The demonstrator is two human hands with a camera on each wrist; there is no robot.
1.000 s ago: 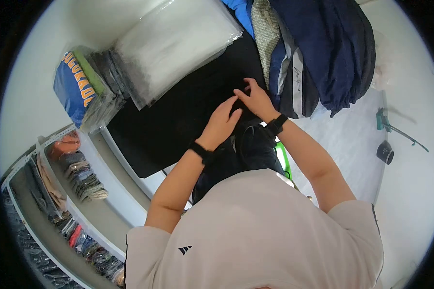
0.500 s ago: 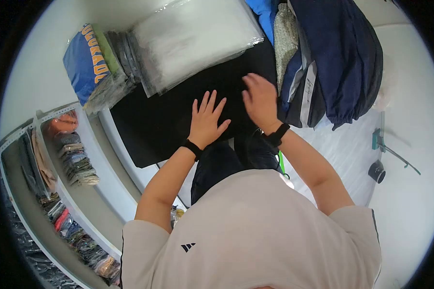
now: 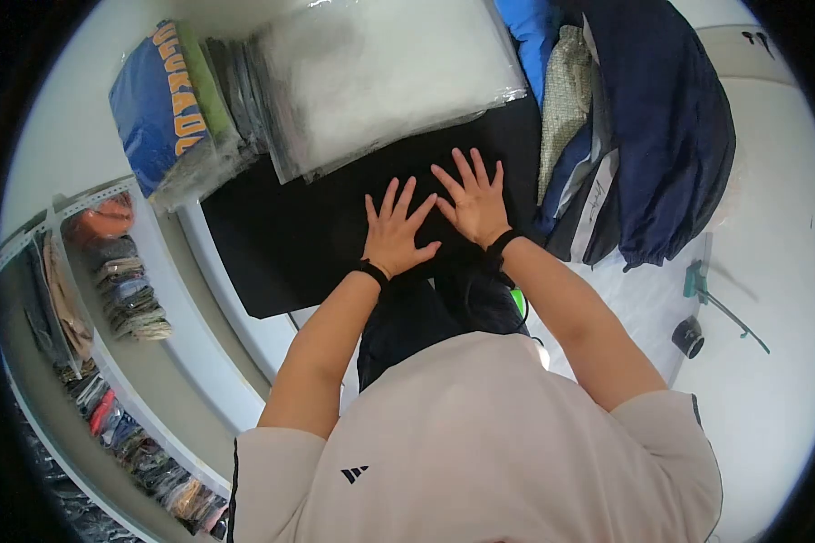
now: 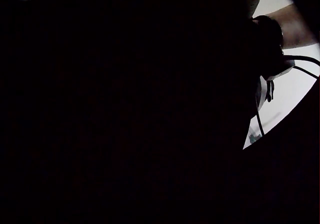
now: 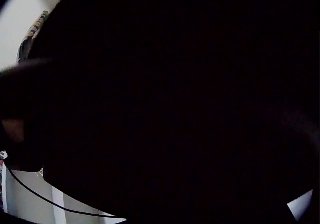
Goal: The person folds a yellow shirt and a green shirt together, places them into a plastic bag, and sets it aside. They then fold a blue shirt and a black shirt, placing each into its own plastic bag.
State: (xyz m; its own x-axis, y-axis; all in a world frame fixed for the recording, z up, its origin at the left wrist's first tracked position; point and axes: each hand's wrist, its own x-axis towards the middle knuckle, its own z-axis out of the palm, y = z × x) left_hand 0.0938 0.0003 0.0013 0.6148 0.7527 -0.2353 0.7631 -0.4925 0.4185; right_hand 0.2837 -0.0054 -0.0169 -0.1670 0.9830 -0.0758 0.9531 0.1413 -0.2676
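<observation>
Both hands lie palm down with spread fingers on a flat black surface [image 3: 285, 240] in front of the body. My left hand [image 3: 395, 228] has its thumb out to the right, close to my right hand [image 3: 475, 201]. Neither hand holds anything. Just beyond the fingers, a stack of clear plastic bags [image 3: 398, 72] covers the far part of the black surface. Dark bands circle both wrists. The two wrist views are almost wholly dark, and the hands' work is hidden there.
Folded bagged garments [image 3: 158, 109] stand at the back left, a blue one with orange letters outermost. Right of the hands hangs a pile of navy clothing [image 3: 661, 118]. White shelves [image 3: 145, 385] with packed clothes line the left. A dark cup-like object [image 3: 688, 337] lies at right.
The hands were close together near the front edge; they have moved apart and flattened onto the black surface, left first, then right. The head view has shifted slightly.
</observation>
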